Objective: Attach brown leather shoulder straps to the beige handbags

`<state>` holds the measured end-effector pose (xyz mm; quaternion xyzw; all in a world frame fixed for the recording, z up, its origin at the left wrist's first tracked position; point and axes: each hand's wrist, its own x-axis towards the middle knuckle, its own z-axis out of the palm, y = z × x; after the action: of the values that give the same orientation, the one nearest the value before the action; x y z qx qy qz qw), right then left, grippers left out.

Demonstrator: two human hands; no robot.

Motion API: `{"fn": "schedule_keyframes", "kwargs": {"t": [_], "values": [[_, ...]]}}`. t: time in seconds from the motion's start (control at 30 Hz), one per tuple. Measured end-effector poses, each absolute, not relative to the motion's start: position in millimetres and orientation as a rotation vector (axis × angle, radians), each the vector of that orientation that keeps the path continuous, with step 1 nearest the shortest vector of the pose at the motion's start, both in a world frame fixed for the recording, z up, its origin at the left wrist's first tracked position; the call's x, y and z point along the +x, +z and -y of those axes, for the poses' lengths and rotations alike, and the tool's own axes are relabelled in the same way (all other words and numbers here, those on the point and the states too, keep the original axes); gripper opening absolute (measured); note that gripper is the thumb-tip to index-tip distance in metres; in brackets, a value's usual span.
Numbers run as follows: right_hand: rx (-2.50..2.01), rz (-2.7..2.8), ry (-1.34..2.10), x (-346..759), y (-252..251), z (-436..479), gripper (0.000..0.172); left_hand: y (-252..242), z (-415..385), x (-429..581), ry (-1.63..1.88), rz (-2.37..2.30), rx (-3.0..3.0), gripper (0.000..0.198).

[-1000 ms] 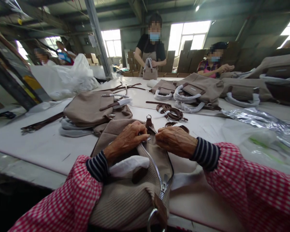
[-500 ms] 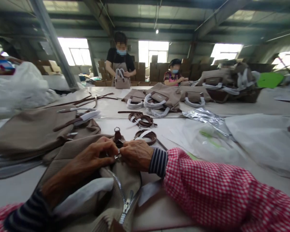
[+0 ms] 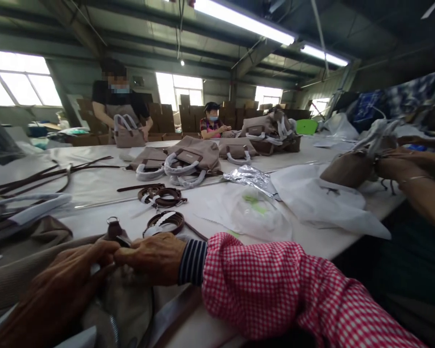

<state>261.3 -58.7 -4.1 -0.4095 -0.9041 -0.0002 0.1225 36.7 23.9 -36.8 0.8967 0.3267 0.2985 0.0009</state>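
Note:
A taupe handbag [image 3: 126,304] lies in front of me, its metal zipper [image 3: 114,328] showing at the bottom of the view. My left hand [image 3: 65,280] is closed in a pinch on the bag's upper end. Right beside it, my right hand [image 3: 154,258] has its fingers closed on the same end, touching the left fingertips. What exactly sits between the fingertips is hidden. Just beyond them a brown leather tab [image 3: 113,230] with a metal ring sticks up from the bag.
Coiled brown straps [image 3: 165,222] lie past my right hand. Farther back are handbags with wrapped handles [image 3: 192,157], silver foil [image 3: 252,179] and white sheeting [image 3: 304,193]. At right, a co-worker's hands [image 3: 402,166] hold another bag. Two people work across the table.
My view has swung to the right, so the hands and bag appear farther left. A co-worker's arms at right have come into view. Both hands stay together at the bag's end.

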Motion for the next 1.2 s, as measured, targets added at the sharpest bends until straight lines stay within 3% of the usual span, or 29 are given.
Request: {"fn": "schedule_keyframes", "kwargs": {"t": [0.43,0.8,1.2], "values": [[-1.141,2.461,0.091,260,-30,49,0.036,-43,-21,47,0.84,-1.149,2.601,0.027],[-1.23,2.395,0.06,265,-32,45,0.03,-28,-19,48,0.61,-1.083,2.433,0.038],[-1.644,2.414,-0.145,267,-14,60,0.012,-7,-3,50,0.633,-0.978,2.287,0.028]]}}
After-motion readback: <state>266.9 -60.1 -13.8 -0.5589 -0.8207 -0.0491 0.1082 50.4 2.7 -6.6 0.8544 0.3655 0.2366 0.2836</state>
